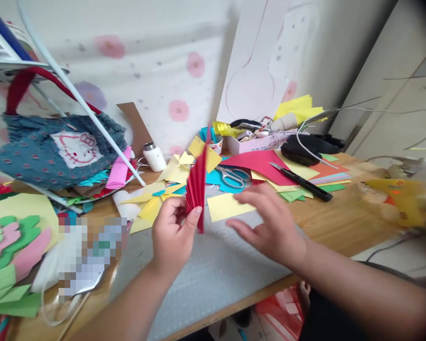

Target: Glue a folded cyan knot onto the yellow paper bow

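Observation:
A pleated piece of red paper (pixel 198 182) stands upright, pinched near its lower end by my left hand (pixel 173 232). To its right, my right hand (pixel 270 225) is raised with thumb and fingers apart, holding nothing. Just behind that hand a pale yellow paper rectangle (pixel 227 207) lies at the back of the grey cutting mat (pixel 213 274). Silver scissors (pixel 232 177) rest beyond it on blue paper. A black craft knife (pixel 301 182) lies across red and yellow sheets.
Layered paper petals (pixel 10 246) and a denim bag (pixel 67 142) are on the left. A white bottle (pixel 154 157) and a box of supplies (pixel 248 142) stand at the back. On the right is a blurred yellow glue gun (pixel 401 199) with cables nearby.

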